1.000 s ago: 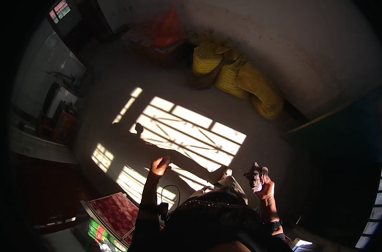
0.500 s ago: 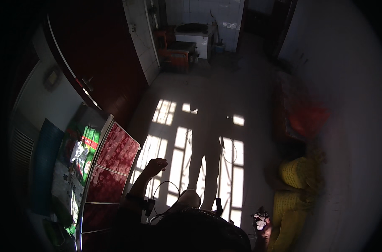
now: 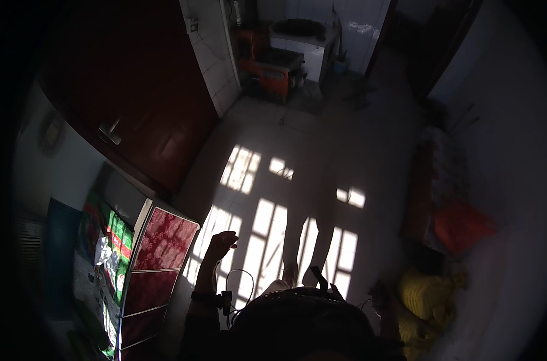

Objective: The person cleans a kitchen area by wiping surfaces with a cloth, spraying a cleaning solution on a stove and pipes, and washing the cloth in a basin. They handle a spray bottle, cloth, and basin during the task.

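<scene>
My left hand (image 3: 224,243) hangs at waist height over the sunlit floor, its fingers curled in; nothing shows in it. A dark band with a small box (image 3: 225,298) sits on that wrist, and a thin cable (image 3: 249,274) loops beside it. The cabinet with red patterned panels (image 3: 164,240) is the nearest thing on that side. Low on the right, my right hand (image 3: 378,296) is in deep shadow near the yellow sacks (image 3: 427,295). Its fingers, and anything in them, cannot be made out.
Green and white packages (image 3: 118,240) lie on the cabinet. A dark red door (image 3: 141,102) stands at the left. Ahead are a tiled stove (image 3: 312,57) and an orange wooden piece (image 3: 270,78). By the right wall lies a red bag (image 3: 463,225).
The view has turned and shifted, so the stove and door sit farther right. My right hand has passed from sunlight, where something pale showed at it, into shadow. My left hand stays curled.
</scene>
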### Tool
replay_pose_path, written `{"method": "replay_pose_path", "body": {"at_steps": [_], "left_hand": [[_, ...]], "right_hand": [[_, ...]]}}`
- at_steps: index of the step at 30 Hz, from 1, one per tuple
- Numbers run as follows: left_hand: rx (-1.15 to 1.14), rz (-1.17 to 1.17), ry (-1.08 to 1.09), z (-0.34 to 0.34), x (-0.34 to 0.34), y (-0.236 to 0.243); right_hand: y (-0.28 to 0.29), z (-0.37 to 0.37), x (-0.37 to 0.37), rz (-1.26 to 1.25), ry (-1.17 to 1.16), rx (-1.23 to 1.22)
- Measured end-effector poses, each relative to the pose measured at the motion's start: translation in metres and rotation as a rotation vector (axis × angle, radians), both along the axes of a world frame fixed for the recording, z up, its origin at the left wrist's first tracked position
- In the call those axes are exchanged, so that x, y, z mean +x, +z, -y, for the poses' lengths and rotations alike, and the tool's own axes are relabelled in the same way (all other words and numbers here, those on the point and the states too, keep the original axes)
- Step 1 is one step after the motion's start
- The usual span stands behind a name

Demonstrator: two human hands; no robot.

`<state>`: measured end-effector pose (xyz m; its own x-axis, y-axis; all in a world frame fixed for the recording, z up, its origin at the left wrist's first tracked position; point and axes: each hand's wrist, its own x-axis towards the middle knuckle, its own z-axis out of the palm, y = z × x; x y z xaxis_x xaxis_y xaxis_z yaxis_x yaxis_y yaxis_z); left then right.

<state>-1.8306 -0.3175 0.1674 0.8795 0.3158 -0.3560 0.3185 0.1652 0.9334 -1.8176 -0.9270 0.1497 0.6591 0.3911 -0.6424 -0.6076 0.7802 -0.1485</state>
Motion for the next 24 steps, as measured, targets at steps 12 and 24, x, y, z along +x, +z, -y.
{"method": "replay_pose_path", "body": {"at_steps": [12, 24], "left_hand": [[0.15, -0.34, 0.112, -0.053, 0.247, -0.035], [0.072, -0.366, 0.447, -0.1, 0.407, 0.007]], "right_hand": [[-0.083, 0.063, 0.271, -0.233, -0.079, -0.071], [0.017, -0.171, 0.737, 0.454, 0.433, -0.288]]}}
